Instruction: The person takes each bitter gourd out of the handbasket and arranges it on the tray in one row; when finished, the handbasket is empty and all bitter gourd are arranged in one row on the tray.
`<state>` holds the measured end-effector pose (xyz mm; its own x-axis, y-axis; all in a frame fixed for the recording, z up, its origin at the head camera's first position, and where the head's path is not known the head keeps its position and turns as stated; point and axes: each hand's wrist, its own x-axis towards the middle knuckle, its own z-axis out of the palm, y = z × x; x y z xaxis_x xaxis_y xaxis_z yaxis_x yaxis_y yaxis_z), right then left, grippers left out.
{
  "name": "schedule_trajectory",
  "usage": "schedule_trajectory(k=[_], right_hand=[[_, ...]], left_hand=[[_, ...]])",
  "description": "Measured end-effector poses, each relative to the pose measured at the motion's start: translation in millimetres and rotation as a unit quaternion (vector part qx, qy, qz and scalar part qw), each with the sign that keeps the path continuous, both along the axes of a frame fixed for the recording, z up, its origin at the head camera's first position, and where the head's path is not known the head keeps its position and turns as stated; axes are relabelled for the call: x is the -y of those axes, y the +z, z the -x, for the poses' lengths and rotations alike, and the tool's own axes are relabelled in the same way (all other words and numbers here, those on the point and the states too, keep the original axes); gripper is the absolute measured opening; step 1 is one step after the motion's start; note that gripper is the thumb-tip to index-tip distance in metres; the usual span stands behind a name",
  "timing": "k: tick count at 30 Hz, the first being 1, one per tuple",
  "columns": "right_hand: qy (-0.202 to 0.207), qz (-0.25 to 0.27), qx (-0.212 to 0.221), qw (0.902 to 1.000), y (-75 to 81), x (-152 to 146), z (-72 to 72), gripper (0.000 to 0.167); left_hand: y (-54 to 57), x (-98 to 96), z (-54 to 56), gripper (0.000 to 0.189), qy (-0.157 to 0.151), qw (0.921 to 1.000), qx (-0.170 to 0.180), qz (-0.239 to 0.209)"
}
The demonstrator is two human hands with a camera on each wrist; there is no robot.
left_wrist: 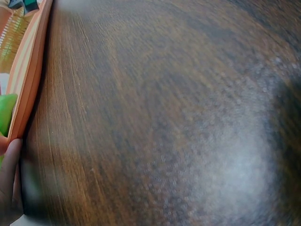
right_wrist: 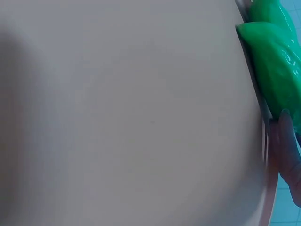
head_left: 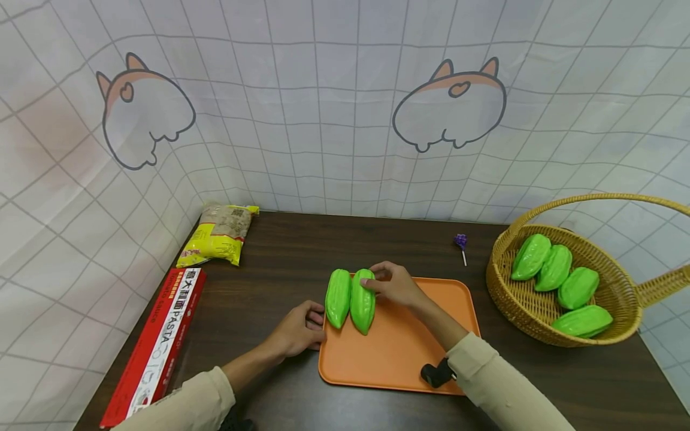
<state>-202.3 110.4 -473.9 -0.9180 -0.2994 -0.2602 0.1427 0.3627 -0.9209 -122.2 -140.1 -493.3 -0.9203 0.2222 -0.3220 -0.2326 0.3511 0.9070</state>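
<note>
Two green star fruits lie side by side, lengthwise, at the left end of an orange tray [head_left: 399, 359]. My right hand [head_left: 396, 284] reaches across the tray and grips the far end of the right star fruit [head_left: 363, 305], with the thumb on its near side. In the right wrist view a fingertip touches the green star fruit [right_wrist: 277, 70] by the tray's edge. The left star fruit [head_left: 338, 299] is beside my left hand [head_left: 299, 329], which pinches the tray's left rim. In the left wrist view its fingers [left_wrist: 10, 169] are at the tray wall [left_wrist: 30, 89].
A wicker basket [head_left: 498, 287] with several green star fruits stands at the right, its handle arching up. A purple lollipop [head_left: 460, 241] lies behind the tray. At the left are a yellow bag [head_left: 220, 234] and a long red pasta box [head_left: 156, 344]. A white gridded cloth [head_left: 345, 120] hangs behind.
</note>
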Motion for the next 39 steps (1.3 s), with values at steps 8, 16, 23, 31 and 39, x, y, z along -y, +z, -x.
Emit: schedule_trajectory(k=[8, 16, 23, 31, 39], right_hand=[[0.007, 0.007, -0.01, 0.9999, -0.3, -3, -2.4, 0.055], [-0.005, -0.013, -0.02, 0.9997, -1.7, -2, -1.5, 0.051], [-0.004, -0.029, -0.032, 0.9991, -0.6, -3, -1.5, 0.048], [-0.001, -0.006, -0.019, 0.9998, 1.8, -5, -1.3, 0.054], [0.007, 0.005, -0.028, 0.9996, 10.0, -12, 0.0, 0.058]], left_hand=[[-1.4, -0.3, 0.9, 0.057, 0.0, 1.0, -0.004, -0.004], [-1.5, -0.3, 1.7, 0.057, 0.002, 1.0, 0.001, -0.002], [-1.4, -0.2, 1.9, 0.058, 0.001, 1.0, 0.0, 0.002], [-1.3, -1.0, 2.0, 0.057, 0.002, 1.0, 0.002, -0.003], [0.2, -0.9, 1.2, 0.057, 0.0, 1.0, 0.001, -0.001]])
